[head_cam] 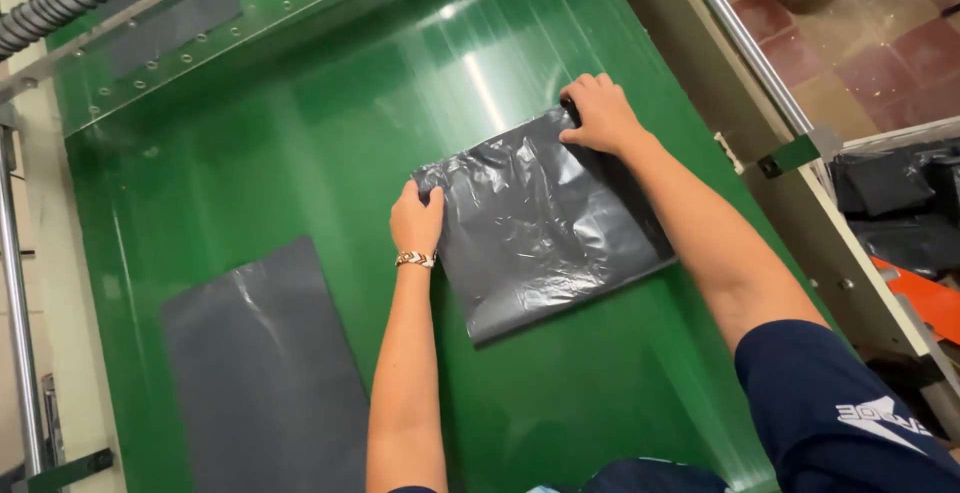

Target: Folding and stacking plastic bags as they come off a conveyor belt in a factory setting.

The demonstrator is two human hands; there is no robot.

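A dark navy sleeve (840,413) is sitting nearest, on the right arm. The right hand (600,113) is pinching the far corner of a crinkled dark grey plastic bag (545,223), its grip closed on the edge. The left hand (416,221) is gripping the bag's near-left corner. The bag is lying on a green conveyor belt (330,133), with a flat grey plastic sheet (265,363) lying apart to its left.

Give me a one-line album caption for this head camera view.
Left hand and right hand grip the far corners of a grey bag on a green belt; another bag lies flat nearby.
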